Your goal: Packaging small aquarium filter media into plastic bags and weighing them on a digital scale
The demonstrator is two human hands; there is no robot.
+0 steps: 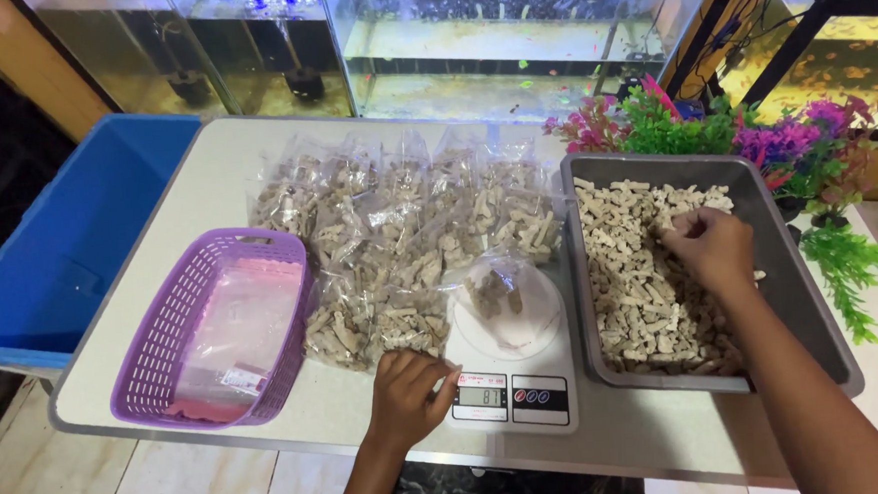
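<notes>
Glossy clear plastic bags [399, 249], rough matt porous pieces [641, 286], smooth grey plastic tray [807, 298], woven-look purple plastic basket [164, 342].

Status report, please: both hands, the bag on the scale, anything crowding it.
Left hand rests at scale. Right hand picks pieces in grey tray. Open bag on scale, part filled. Filled bags crowd behind.
</notes>
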